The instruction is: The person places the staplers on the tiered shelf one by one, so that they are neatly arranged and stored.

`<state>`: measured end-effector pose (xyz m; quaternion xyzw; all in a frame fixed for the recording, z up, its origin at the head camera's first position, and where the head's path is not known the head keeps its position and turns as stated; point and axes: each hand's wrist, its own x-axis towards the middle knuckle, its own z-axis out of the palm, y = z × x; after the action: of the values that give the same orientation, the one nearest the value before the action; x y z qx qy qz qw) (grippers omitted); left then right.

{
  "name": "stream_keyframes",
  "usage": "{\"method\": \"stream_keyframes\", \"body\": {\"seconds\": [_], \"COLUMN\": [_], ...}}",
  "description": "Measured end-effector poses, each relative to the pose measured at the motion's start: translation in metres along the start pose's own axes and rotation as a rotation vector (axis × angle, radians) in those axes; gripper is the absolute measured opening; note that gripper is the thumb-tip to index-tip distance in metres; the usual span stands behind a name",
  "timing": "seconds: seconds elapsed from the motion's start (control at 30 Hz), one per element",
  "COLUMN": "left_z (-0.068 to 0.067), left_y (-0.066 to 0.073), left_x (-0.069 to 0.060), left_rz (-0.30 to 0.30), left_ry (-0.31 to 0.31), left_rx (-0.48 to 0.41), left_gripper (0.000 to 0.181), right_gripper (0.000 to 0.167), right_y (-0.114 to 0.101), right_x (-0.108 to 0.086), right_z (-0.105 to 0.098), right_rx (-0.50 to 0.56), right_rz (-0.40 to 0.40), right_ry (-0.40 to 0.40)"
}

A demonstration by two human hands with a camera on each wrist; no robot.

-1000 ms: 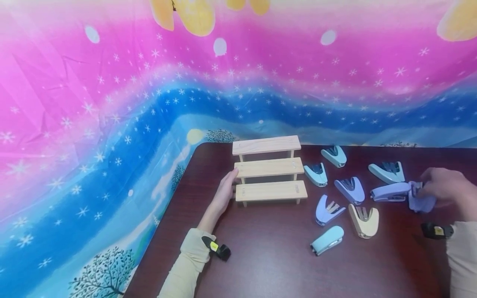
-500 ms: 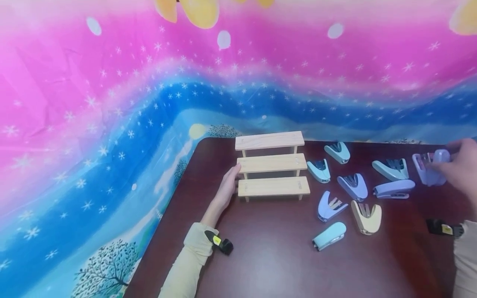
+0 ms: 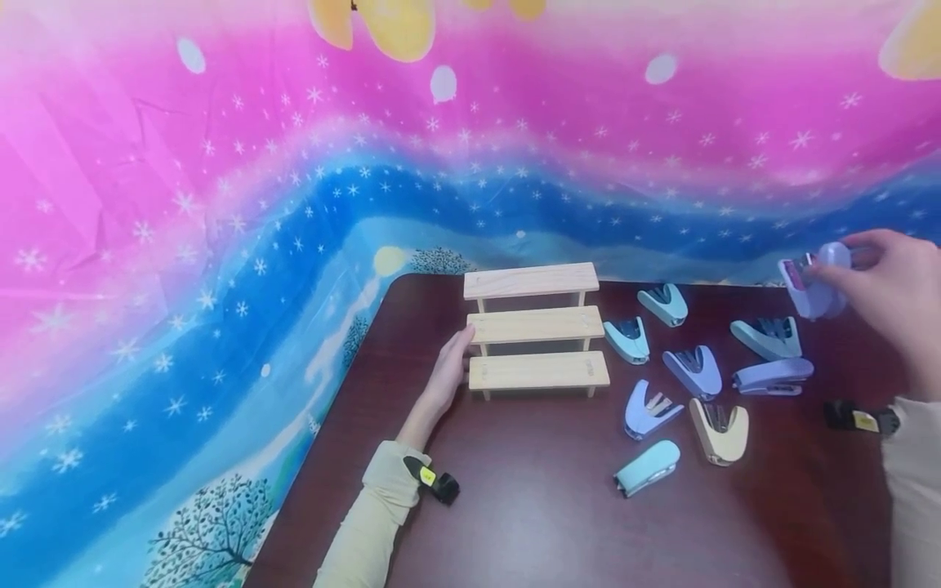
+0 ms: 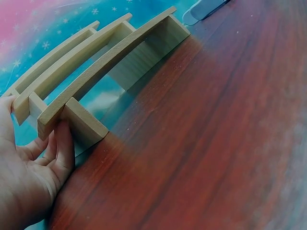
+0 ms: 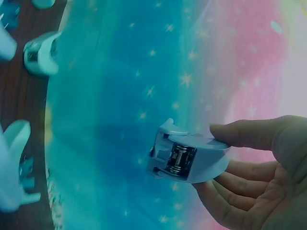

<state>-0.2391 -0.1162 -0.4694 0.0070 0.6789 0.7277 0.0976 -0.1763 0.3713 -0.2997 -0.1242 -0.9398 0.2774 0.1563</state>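
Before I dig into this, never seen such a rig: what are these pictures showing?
A person working bare-handed, no machine. The wide picture comes from a head-worn camera; the other two come from cameras on the wrists. The left hand holds the left end of a three-tier wooden stand. The right hand holds a lavender stapler up off the dark table. Eight more lie there: four mint staplers, three purple staplers, one cream stapler.

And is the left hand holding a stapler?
No, the left hand holds the left end of the wooden stand.
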Motion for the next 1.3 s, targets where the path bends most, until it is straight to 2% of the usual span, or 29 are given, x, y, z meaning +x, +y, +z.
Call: {"method": "stream_keyframes", "body": {"seconds": [0.1, 0.23, 0.4, 0.53, 0.67, 1.07, 1.3], "left_z": [0.000, 0.000, -0.001, -0.002, -0.002, -0.001, -0.001], "left_y": [-0.001, -0.003, -0.003, -0.003, -0.004, -0.004, -0.004], "left_x": [-0.001, -0.003, -0.003, -0.002, -0.001, 0.001, 0.001], "left_rz": [0.005, 0.002, 0.010, 0.010, 0.008, 0.018, 0.029], "left_ry": [0.005, 0.008, 0.010, 0.007, -0.003, 0.017, 0.035], "left_rx": [0.001, 0.000, 0.012, 0.029, 0.031, 0.036, 0.049], "left_gripper": [0.056, 0.053, 0.057, 0.068, 0.072, 0.055, 0.053], "right_gripper": [0.063, 0.065, 0.070, 0.072, 0.072, 0.061, 0.056], "right_y": [-0.017, -0.037, -0.059, -0.074, -0.089, -0.135, -0.159], "right_x": [0.004, 0.009, 0.016, 0.019, 0.022, 0.029, 0.032], "right_z": [0.003, 0.012, 0.021, 0.027, 0.035, 0.067, 0.085], "right_rx": [-0.009, 0.038, 0.093, 0.124, 0.129, 0.120, 0.142], "right_rz": [-0.026, -0.037, -0.078, -0.115, -0.155, -0.264, -0.303], "right_ry": [0.020, 0.011, -0.060, -0.121, -0.149, -0.179, -0.200]}}
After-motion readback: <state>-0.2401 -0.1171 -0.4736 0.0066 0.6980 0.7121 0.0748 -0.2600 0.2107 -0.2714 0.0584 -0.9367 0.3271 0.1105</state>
